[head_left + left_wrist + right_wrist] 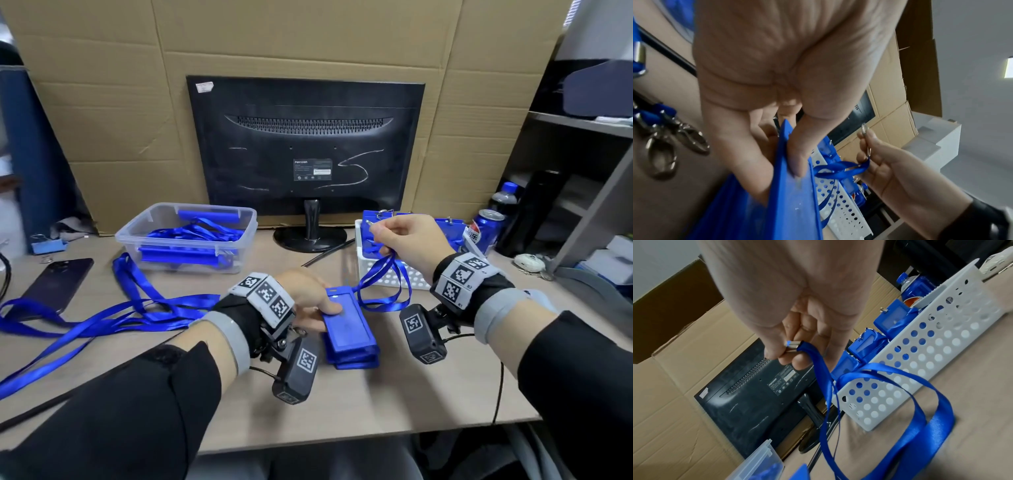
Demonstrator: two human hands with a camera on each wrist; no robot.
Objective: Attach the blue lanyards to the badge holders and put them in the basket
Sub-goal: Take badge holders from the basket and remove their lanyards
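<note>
The white perforated basket is sitting at the far right of the desk, and finished blue badge holders with clips are standing upright inside it. At the far left, a clear plastic tub is holding more blue ribbon and blue holders. Between the two, a black monitor is showing you its back.

Your left hand is gripping the top badge holder, thumb on its face and fingers beneath, at the far end of a small stack lying near the middle of the desk. The holder is a blue rectangular frame with a clear window and a slot at its far end.

Your right hand is hovering in front of the basket, pinching the metal clasp of a blue lanyard. Its glossy ribbon is hanging down in a loop that is resting on the desk just beside the holder.

Loose lanyards are trailing across the near left, beside a dark phone.
</note>
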